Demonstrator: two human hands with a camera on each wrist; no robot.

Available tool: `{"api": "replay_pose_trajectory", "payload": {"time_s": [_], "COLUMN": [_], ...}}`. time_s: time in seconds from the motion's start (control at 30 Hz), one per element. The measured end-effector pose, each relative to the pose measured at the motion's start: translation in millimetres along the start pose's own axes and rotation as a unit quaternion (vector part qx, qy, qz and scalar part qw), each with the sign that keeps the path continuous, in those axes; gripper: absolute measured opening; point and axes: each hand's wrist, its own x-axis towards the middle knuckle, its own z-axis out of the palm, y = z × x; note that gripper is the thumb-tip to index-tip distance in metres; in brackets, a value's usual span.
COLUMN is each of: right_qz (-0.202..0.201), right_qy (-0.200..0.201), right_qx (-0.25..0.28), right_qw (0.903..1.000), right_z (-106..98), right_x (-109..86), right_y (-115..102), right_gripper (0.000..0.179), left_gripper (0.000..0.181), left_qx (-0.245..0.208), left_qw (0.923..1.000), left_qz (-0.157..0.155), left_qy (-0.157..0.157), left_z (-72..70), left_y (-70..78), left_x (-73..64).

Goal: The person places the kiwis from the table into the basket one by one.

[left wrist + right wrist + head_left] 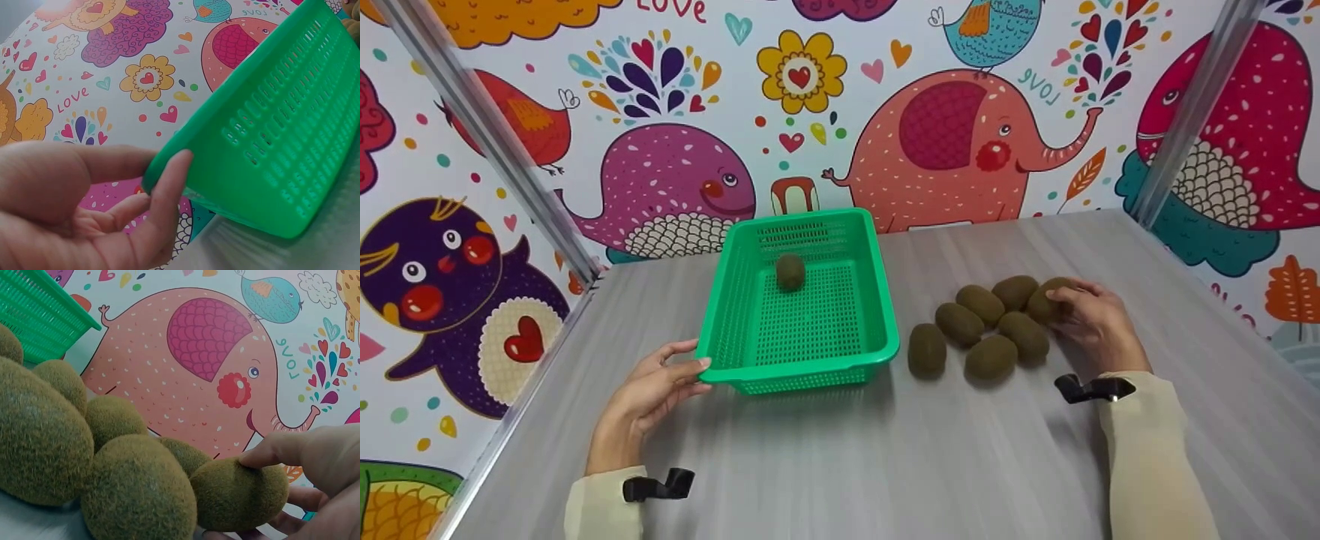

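Observation:
A green plastic basket with slotted walls stands on the table, and one brown kiwi lies inside towards its back left. My left hand pinches the basket's near left corner; in the left wrist view its thumb and finger close over the rim. To the right of the basket, several loose kiwis form a group. At that group's far right end my right hand grips a kiwi, thumb on top and fingers behind and beneath it. This kiwi sits right beside its neighbours.
The grey wood-patterned table backs onto a wall printed with cartoon animals. Metal posts stand at the table's back corners. One kiwi lies close to the basket's right side.

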Motion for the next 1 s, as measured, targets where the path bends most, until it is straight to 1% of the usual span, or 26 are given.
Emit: {"api": "replay_pose_trajectory", "payload": {"time_s": [0.07, 0.13, 0.17, 0.27, 0.4, 0.47, 0.53, 0.6, 0.7, 0.83, 1.0], "right_qz": [0.002, 0.006, 0.008, 0.01, 0.017, 0.023, 0.029, 0.032, 0.029, 0.013, -0.002], "right_qy": [0.001, 0.004, 0.0, -0.016, -0.041, -0.048, -0.06, -0.072, -0.085, -0.097, -0.117], "right_qx": [-0.002, 0.011, 0.022, 0.076, 0.145, 0.168, 0.195, 0.21, 0.202, 0.169, 0.16], "right_qw": [1.0, 0.9999, 0.9997, 0.9969, 0.9884, 0.9844, 0.9784, 0.9745, 0.9751, 0.9808, 0.9801], "right_z": [2, 3, 4, 5, 4, 3, 3, 4, 6, 11, 19], "right_x": [-1.0, -2.4, -3.6, -6.3, -8.8, -9.4, -10.2, -11.0, -12.6, -17.2, -23.4], "right_y": [-2, -5, -6, -10, -12, -13, -14, -15, -17, -21, -25], "right_gripper": [0.078, 0.085, 0.086, 0.091, 0.1, 0.1, 0.097, 0.095, 0.096, 0.096, 0.094], "left_gripper": [0.069, 0.069, 0.069, 0.069, 0.07, 0.07, 0.07, 0.069, 0.069, 0.07, 0.072], "left_qx": [-0.002, -0.006, -0.008, -0.014, -0.02, -0.023, -0.025, -0.03, -0.039, -0.037, -0.03], "left_qw": [1.0, 1.0, 1.0, 0.9999, 0.9998, 0.9997, 0.9997, 0.9995, 0.9992, 0.9992, 0.9989], "left_qz": [0.0, 0.0, -0.001, -0.001, -0.001, -0.002, -0.002, -0.001, 0.0, 0.008, 0.019], "left_qy": [0.0, 0.001, 0.001, 0.001, 0.001, 0.002, 0.001, 0.0, -0.001, -0.011, -0.03], "left_z": [-0.4, -0.3, -0.1, 0.1, 0.2, 0.3, 0.0, -0.2, -0.5, -1.3, -3.2], "left_y": [-0.4, -0.6, -0.5, 0.0, 1.1, 1.4, 1.6, 1.5, 1.4, 1.1, 0.6], "left_x": [0.2, 0.6, 0.6, 0.5, 0.0, -0.2, -0.2, 0.1, 0.2, 0.1, -0.2]}}
